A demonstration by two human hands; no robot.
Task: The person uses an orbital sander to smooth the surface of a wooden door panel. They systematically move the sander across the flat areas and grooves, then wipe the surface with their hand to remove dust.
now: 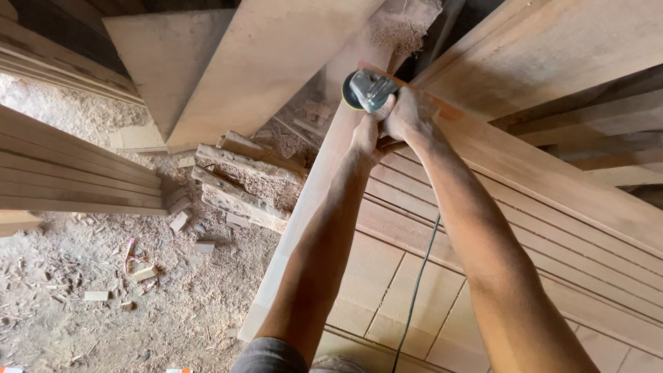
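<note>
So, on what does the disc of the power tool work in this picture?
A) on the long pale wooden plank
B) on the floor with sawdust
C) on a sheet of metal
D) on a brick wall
A: both hands, left hand and right hand, hold the grinder with its disc against the long pale plank, well above the sawdust floor.

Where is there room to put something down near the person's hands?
Bare room: the flat wooden panel between both forearms, beside the black cord. Crowded: the rough offcut pile left of the long pale plank, and the grey angle grinder under both hands.
</note>
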